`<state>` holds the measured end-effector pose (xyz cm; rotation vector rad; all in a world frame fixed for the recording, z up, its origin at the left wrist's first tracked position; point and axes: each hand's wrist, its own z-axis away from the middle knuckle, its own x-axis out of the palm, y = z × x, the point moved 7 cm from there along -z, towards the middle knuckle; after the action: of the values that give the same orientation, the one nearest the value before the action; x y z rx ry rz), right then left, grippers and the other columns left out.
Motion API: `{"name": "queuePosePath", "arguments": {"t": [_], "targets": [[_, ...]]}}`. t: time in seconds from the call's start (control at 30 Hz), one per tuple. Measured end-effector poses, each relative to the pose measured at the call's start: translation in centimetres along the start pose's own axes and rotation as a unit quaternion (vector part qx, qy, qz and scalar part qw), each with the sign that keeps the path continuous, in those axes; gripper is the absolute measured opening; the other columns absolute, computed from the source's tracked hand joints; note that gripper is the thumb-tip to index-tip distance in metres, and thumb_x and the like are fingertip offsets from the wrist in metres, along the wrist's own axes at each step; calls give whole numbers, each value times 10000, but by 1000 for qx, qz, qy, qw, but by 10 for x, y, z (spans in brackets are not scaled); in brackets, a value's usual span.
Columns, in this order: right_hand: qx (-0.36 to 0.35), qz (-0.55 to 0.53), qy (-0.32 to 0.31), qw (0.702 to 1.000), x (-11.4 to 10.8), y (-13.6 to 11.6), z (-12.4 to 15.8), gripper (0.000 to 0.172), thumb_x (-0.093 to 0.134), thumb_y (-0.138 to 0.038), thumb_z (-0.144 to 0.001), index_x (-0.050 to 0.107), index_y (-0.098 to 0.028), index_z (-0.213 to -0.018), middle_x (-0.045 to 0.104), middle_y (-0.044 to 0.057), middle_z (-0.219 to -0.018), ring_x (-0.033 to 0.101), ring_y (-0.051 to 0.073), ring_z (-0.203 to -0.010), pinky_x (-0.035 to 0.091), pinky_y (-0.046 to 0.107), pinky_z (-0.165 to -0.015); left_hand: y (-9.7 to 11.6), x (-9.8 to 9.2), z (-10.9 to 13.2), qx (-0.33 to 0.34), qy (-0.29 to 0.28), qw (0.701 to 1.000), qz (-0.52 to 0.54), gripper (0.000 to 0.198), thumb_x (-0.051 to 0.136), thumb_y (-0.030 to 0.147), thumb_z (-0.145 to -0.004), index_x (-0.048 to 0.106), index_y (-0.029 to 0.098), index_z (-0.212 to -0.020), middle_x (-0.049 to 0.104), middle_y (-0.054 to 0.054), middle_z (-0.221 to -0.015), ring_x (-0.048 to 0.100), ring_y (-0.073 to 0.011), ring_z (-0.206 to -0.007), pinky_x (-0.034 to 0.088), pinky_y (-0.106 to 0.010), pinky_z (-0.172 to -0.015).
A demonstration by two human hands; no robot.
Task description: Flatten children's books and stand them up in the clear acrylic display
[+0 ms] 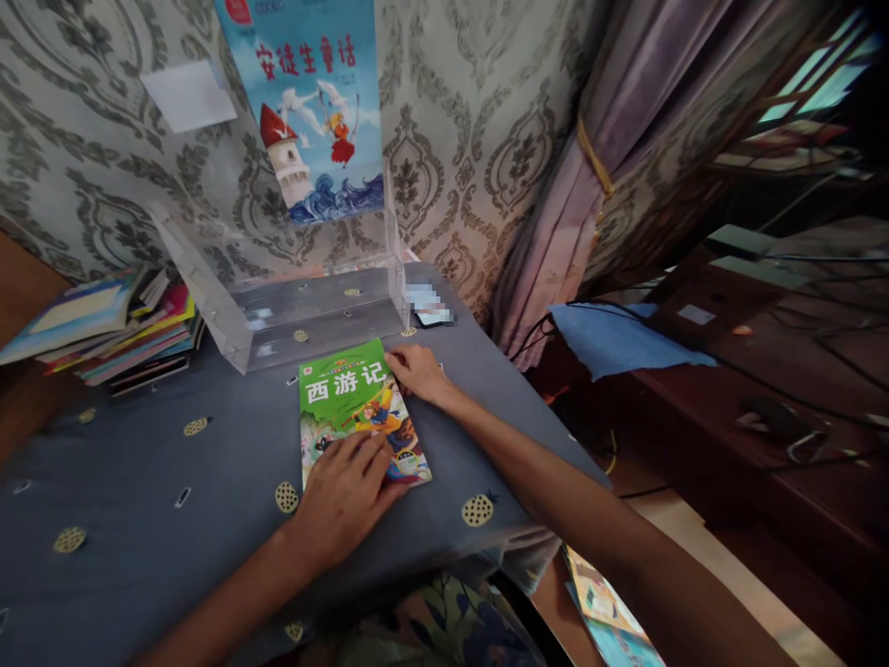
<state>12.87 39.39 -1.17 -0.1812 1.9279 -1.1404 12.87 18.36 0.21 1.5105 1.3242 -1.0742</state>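
A green children's book (351, 394) lies flat on a table covered with a grey-blue cloth (173, 463). My left hand (345, 491) rests palm down on the book's near edge, fingers stretched out flat. My right hand (415, 371) touches the book's far right corner with fingers lightly curled against it. Just behind the book stands a clear acrylic stand (298, 315), and a blue picture book (309, 102) leans upright in it against the wall.
A pile of books (118, 329) lies at the table's left. A phone (431, 310) sits at the far right corner. A tied-back curtain (590, 176) hangs to the right, beside a dark wooden desk (750, 371) with a blue cloth (611, 338) and cables.
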Motion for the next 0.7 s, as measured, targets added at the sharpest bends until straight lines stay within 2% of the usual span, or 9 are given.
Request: {"name": "queuePosePath", "arguments": {"t": [0.1,0.17,0.27,0.37,0.43,0.53,0.7], "targets": [[19,135,15,991,-6,-5,4,230,527,-300,-956,716,-206,-865,720,65,-737,664,221,-694,407,286,-626,-28,-1,-9,-38,1,999,18,389,445,404,-1015,605,186,-1295,648,-127,-1329,582,-276,-1242,469,-476,-1046],[10,193,17,981,-6,-13,9,234,505,-302,-973,716,-200,-986,738,101,-875,677,241,-778,422,299,-657,-53,0,-14,-67,16,998,6,401,406,375,-1025,593,168,-1312,633,-143,-1347,557,-280,-1279,446,-480,-1072],[-81,232,-7,969,7,-38,17,245,475,-268,-991,700,-181,-1028,721,125,-991,668,251,-898,463,316,-731,-92,3,-17,-120,38,991,-42,422,388,369,-1020,578,127,-1308,599,-184,-1379,532,-308,-1313,420,-500,-1092],[-206,242,-62,946,36,-65,22,256,456,-202,-992,683,-142,-1096,698,149,-1127,629,262,-1072,483,362,-895,-120,7,-17,-162,52,983,-70,422,383,366,-1011,568,124,-1303,596,-207,-1374,541,-312,-1310,418,-500,-1091],[-262,240,-94,930,57,-75,22,292,466,-160,-979,642,-114,-1207,660,168,-1261,596,264,-1176,451,400,-1012,-130,8,-17,-177,58,980,-70,427,381,363,-1006,558,126,-1314,589,-215,-1382,542,-313,-1312,429,-493,-1082],[-278,238,-113,924,79,-79,16,368,456,-168,-988,569,-88,-1328,581,186,-1403,529,268,-1313,394,436,-1117,-135,9,-17,-186,57,978,-70,432,371,342,-1003,551,125,-1330,572,-208,-1412,523,-317,-1337,446,-487,-1071],[-251,246,-134,926,86,-69,9,448,409,-274,-1028,515,-42,-1397,507,211,-1483,425,287,-1426,328,459,-1193,-132,10,-18,-193,32,977,-82,450,332,311,-1012,560,98,-1336,549,-201,-1446,494,-315,-1370,466,-486,-1058]]}}
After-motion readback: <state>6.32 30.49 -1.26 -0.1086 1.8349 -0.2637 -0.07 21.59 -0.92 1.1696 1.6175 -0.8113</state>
